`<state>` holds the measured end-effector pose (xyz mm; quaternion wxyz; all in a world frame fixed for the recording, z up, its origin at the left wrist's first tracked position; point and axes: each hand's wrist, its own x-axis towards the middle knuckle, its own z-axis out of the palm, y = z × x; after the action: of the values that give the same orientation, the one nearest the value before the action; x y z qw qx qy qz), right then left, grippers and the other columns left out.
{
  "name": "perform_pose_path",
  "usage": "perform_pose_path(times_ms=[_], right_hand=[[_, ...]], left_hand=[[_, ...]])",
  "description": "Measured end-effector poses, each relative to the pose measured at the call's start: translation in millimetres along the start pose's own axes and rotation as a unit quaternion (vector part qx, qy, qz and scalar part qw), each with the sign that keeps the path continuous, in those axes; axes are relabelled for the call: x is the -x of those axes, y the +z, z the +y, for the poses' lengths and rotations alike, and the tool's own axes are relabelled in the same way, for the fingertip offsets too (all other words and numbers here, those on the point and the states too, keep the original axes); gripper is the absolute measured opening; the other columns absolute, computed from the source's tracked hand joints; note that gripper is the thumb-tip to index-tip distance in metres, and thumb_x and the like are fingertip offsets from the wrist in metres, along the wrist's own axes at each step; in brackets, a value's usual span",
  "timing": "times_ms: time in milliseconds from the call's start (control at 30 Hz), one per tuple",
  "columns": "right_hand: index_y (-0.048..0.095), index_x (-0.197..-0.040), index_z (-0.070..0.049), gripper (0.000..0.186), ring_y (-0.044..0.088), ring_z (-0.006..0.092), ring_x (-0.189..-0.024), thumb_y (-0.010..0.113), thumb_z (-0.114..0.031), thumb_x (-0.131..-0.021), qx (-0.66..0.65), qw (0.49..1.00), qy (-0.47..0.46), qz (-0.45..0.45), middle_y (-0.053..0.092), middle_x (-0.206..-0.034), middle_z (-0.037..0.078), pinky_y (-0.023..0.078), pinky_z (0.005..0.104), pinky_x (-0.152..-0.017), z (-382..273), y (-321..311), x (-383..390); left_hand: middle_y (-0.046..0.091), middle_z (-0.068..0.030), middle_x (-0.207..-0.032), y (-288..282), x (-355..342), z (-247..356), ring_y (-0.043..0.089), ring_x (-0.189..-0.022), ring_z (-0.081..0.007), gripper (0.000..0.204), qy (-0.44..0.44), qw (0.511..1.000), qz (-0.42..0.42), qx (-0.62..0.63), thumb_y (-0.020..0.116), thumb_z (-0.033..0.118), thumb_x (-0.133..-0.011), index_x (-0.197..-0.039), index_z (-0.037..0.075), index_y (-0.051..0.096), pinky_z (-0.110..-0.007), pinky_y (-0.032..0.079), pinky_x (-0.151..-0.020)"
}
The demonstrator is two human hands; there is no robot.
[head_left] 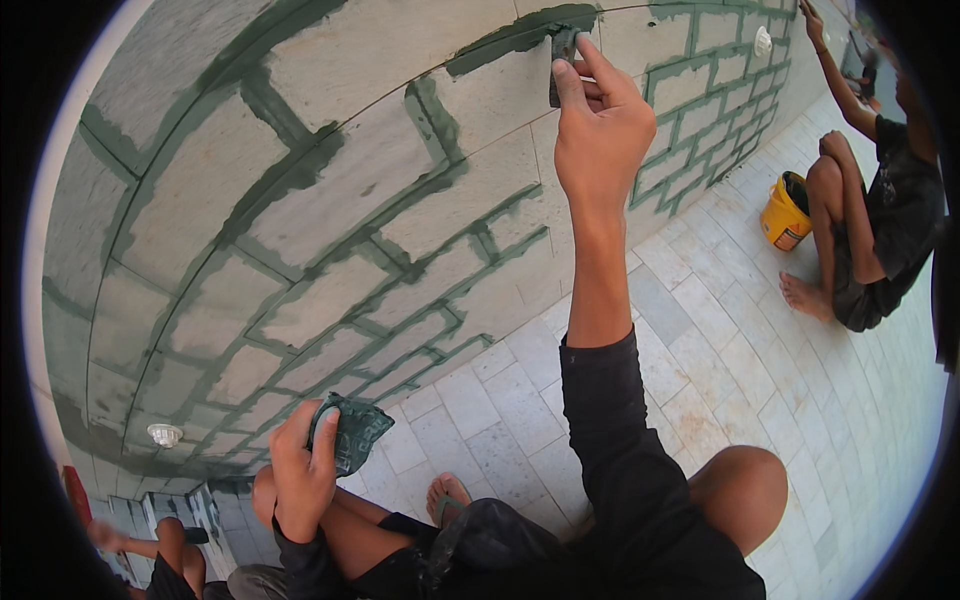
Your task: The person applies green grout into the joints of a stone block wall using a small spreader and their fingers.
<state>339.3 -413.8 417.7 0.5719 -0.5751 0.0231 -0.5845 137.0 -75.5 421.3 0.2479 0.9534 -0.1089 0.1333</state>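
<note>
My right hand (606, 132) reaches up to the tiled wall (470, 105), pinching a small, flat, dark spreader (556, 82) between thumb and fingers. The spreader's upper end meets a fresh streak of dark green grout (500, 42) along a joint. Lower left, above my knee, my left hand (300, 475) is closed on a dark green, grout-smeared piece of sheet (358, 436); its exact kind is unclear. Green grout covers many joints between the pale tiles, its edges spreading roughly onto their faces. Other joints near the right hand show only thin lines.
A white fitting (165, 435) sticks out of the wall at lower left, another (763, 42) at upper right. On the pale tiled floor (700, 340), a yellow bucket (786, 212) stands beside a seated person (890, 220) who reaches toward the wall. Another person (170, 565) sits at lower left.
</note>
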Motion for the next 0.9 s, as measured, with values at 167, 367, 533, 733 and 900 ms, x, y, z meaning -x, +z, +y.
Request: perform_pose_path(times_ms=[167,367,533,733,900], right_hand=[[0.078,-0.126,-0.005,0.031,0.069,0.0177,-0.079,0.078,-0.007,-0.095,0.037,0.990,-0.133,0.040,0.074,-0.100,0.012,0.056,0.0314,-0.072,23,19,-12],[0.082,-0.117,-0.004,0.027,0.063,0.0199,-0.072,0.076,-0.007,-0.091,0.105,0.989,-0.100,0.018,0.069,-0.088,0.012,0.051,0.0325,-0.067,22,12,-5],[0.082,-0.112,0.000,0.026,0.056,0.0120,-0.066,0.072,-0.012,-0.091,0.055,0.998,0.006,0.005,0.070,-0.083,0.009,0.046,0.0275,-0.062,5,-9,-26],[0.058,-0.074,0.009,0.031,0.044,0.0085,-0.058,0.063,-0.015,-0.091,0.059,0.998,0.013,0.005,0.038,-0.056,0.011,0.040,0.0385,-0.055,-14,6,-53],[0.054,-0.072,0.008,0.030,0.040,0.0075,-0.057,0.062,-0.014,-0.091,0.069,0.995,0.059,-0.047,0.034,-0.057,0.007,0.035,0.0374,-0.053,-28,10,-47]], left_hand=[[0.061,-0.0229,-0.077,0,-2,0,0.058,-0.066,-0.0383,0.014,-0.013,1.000,-0.016,-0.002,0.067,0.006,-0.099,-0.097,-0.008,0.065,-0.040,0.046,-0.066],[0.062,-0.0235,-0.077,5,-4,-2,0.059,-0.067,-0.0388,0.015,-0.016,1.000,-0.017,0.000,0.067,0.007,-0.099,-0.097,-0.008,0.066,-0.040,0.047,-0.067],[0.062,-0.0237,-0.078,7,-7,-1,0.059,-0.068,-0.0398,0.014,-0.015,0.999,-0.029,0.003,0.067,0.006,-0.099,-0.097,-0.008,0.066,-0.040,0.048,-0.067],[0.062,-0.0225,-0.078,7,-8,1,0.058,-0.068,-0.0397,0.012,-0.023,0.999,-0.043,0.005,0.066,0.005,-0.099,-0.096,-0.007,0.066,-0.040,0.047,-0.067],[0.063,-0.0222,-0.079,8,-9,0,0.058,-0.068,-0.0393,0.011,-0.019,0.999,-0.044,0.005,0.066,0.004,-0.099,-0.096,-0.007,0.066,-0.039,0.048,-0.067]])
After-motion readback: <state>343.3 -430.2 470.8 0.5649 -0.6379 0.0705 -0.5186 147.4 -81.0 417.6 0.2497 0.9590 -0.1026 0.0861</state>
